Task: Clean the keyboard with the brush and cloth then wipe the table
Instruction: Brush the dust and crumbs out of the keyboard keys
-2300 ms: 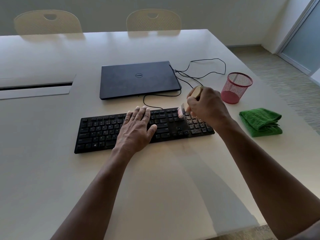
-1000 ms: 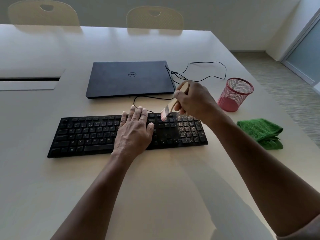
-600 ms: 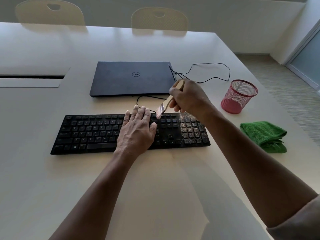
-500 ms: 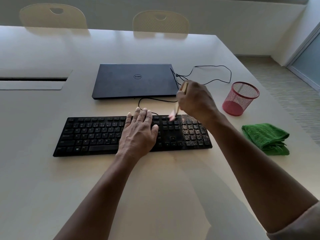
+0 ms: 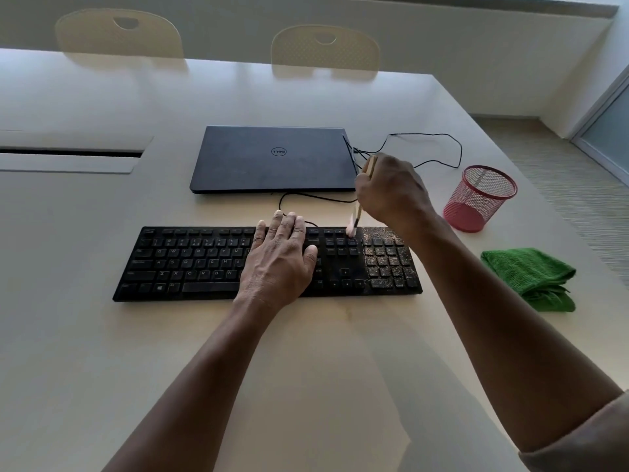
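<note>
The right hand (image 5: 388, 190) is gripping the brush (image 5: 357, 212), bristles meeting the keyboard (image 5: 190, 264) just left of the dusty keypad. The left hand (image 5: 279, 264) is lying flat, fingers straight, pinning the middle keys. The cloth (image 5: 531, 277) is waiting further right.

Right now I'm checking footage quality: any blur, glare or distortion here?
Head view: pink brush tip motion-blurred under the right hand; window glare whitens the far end of the pale table; wide-angle bends the table edges; black keyboard sharp.
</note>
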Available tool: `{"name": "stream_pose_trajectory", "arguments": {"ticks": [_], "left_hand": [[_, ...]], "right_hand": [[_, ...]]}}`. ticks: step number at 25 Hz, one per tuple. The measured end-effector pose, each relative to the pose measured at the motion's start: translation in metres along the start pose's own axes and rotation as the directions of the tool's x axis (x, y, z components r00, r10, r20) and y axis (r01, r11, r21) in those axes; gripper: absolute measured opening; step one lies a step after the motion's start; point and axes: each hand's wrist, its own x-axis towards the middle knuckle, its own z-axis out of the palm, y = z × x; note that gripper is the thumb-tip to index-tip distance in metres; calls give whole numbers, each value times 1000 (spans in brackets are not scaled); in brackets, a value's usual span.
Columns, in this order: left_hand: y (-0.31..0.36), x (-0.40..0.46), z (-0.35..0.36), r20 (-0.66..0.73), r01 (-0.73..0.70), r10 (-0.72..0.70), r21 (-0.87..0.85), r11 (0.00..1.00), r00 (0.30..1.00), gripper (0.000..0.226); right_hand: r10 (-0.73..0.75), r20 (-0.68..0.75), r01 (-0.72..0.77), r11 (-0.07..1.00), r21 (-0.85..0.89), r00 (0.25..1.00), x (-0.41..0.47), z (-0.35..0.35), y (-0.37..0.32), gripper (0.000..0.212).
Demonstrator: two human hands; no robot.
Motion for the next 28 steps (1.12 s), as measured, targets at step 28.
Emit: {"name": "stream_pose_trajectory", "arguments": {"ticks": [28], "left_hand": [[-1,0,1,-5,-3,3,-14,1000,1000,64]], "right_hand": [[20,195,-28,999,40,981,-44,-35,24,15]]}}
